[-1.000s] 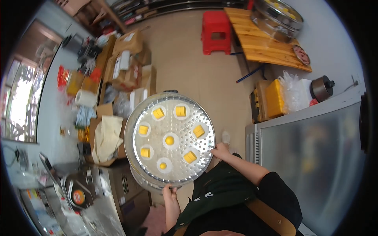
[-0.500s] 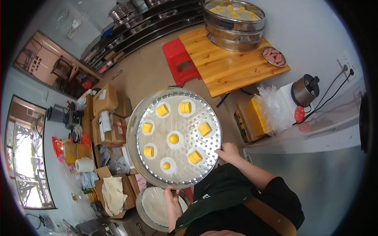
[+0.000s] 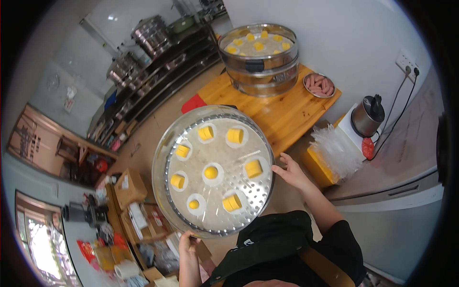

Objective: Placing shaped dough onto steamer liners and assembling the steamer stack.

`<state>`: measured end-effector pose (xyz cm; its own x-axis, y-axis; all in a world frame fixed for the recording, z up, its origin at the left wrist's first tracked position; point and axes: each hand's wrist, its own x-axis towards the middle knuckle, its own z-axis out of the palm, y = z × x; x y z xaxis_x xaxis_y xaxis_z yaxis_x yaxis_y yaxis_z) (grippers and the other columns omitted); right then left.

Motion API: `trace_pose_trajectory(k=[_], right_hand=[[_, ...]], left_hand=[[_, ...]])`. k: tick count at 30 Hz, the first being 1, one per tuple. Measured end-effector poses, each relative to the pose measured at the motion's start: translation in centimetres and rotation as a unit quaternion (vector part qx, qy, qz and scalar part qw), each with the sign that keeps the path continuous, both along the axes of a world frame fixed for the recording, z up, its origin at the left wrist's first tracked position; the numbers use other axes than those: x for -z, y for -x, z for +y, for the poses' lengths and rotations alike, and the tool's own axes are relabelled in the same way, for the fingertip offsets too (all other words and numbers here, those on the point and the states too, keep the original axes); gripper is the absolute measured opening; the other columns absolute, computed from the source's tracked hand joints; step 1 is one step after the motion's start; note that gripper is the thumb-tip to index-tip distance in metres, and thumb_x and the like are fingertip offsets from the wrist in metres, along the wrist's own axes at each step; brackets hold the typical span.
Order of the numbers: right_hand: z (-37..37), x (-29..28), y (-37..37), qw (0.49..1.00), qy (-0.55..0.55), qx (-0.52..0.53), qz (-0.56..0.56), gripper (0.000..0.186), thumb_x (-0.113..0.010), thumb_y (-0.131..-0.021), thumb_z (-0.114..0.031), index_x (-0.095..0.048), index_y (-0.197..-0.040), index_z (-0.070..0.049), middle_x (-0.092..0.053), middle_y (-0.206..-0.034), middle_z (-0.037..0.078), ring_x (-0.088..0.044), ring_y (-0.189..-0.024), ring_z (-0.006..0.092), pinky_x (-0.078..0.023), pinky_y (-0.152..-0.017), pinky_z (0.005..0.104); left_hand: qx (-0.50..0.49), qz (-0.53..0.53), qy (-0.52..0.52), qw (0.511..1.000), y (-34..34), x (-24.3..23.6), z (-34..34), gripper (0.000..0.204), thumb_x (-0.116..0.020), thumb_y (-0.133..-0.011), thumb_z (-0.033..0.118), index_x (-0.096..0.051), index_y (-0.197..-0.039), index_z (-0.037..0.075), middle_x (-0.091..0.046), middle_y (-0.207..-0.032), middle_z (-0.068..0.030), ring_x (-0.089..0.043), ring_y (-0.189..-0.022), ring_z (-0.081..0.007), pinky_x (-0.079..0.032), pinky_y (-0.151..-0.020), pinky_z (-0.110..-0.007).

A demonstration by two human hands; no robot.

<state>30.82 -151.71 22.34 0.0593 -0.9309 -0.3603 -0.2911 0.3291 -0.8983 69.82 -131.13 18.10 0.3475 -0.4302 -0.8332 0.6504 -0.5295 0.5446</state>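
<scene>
A round metal steamer tray (image 3: 239, 189) with a perforated bottom is held out in front of me, slightly tilted. My left hand (image 3: 188, 243) grips its near rim, and my right hand (image 3: 290, 172) holds the right side; some fingers are hidden beneath. Several yellow dough pieces lie spread in it, each on a round white paper. Most are grooved rolls, like the yellow roll (image 3: 232, 203); a smooth yellow ball (image 3: 210, 172) sits in the middle and a smaller ball (image 3: 193, 204) near the left rim.
Ahead on a wooden table (image 3: 267, 115) stands a stack of steamer tiers (image 3: 263, 79), its top one holding yellow pieces. A bowl of sausages (image 3: 319, 86) is beside it. A kettle (image 3: 368, 116) and plastic bags (image 3: 337, 150) are at right, cardboard boxes (image 3: 129, 189) at left, a red stool (image 3: 193, 103) behind the tray.
I have moved with the tray toward the wooden table, which now appears nearer and partly behind the tray. The second metal pan at lower left has left the view. Both hands keep their hold.
</scene>
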Motion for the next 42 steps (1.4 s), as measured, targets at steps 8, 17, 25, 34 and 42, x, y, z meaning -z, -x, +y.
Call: trace_pose_trajectory(k=[8,17,25,34,42], right_hand=[[-8.0,-0.1,-3.1,0.987,-0.046,0.033,-0.150,0.063,-0.064,-0.076,-0.025,-0.034,-0.120,0.007,-0.046,-0.114,0.018,-0.046,-0.102,0.0216,-0.038,-0.087,0.0311],[-12.8,6.7,-1.6,0.999,0.031,-0.020,0.037,0.039,-0.063,-0.067,-0.028,-0.054,-0.086,0.004,-0.058,-0.074,0.014,-0.057,-0.068,0.0209,-0.045,-0.059,0.0319],[-18.8,-8.1,-7.4,0.942,0.148,0.056,0.296,0.029,-0.058,-0.060,-0.027,-0.055,-0.069,0.001,-0.056,-0.061,0.017,-0.057,-0.061,0.0328,-0.045,-0.056,0.0380],[-26.8,-9.4,-6.8,0.910,0.208,0.181,0.308,0.026,-0.059,-0.059,-0.024,-0.058,-0.067,0.001,-0.055,-0.054,0.014,-0.057,-0.054,0.0295,-0.045,-0.052,0.0357],[-30.5,-8.5,-5.9,0.877,0.215,0.305,0.304,0.026,-0.059,-0.060,-0.024,-0.059,-0.064,0.001,-0.055,-0.053,0.016,-0.057,-0.054,0.0309,-0.045,-0.054,0.0365]], left_hand=[[0.132,0.021,0.004,0.991,-7.7,0.3,-14.3,0.011,-0.051,-0.064,0.003,-0.054,-0.075,0.002,-0.057,-0.072,-0.0085,-0.055,-0.060,-0.0205,-0.044,-0.046,-0.030],[0.251,-0.083,0.029,0.964,-11.9,-2.0,-28.2,0.009,-0.054,-0.064,0.004,-0.056,-0.072,0.000,-0.055,-0.062,-0.0076,-0.054,-0.054,-0.0171,-0.042,-0.041,-0.028],[0.267,-0.034,0.094,0.959,-16.5,-2.1,-39.7,0.016,-0.053,-0.065,0.005,-0.053,-0.080,-0.001,-0.056,-0.066,-0.0091,-0.054,-0.053,-0.0191,-0.040,-0.041,-0.030],[0.325,-0.080,0.221,0.916,-13.8,-6.9,-57.2,0.029,-0.053,-0.065,0.006,-0.053,-0.093,-0.002,-0.057,-0.087,-0.0100,-0.055,-0.076,-0.0213,-0.045,-0.062,-0.031],[0.402,-0.062,0.243,0.880,-9.8,-4.9,-71.9,0.028,-0.055,-0.066,0.007,-0.053,-0.091,-0.004,-0.055,-0.088,-0.0111,-0.054,-0.077,-0.0219,-0.046,-0.065,-0.033]])
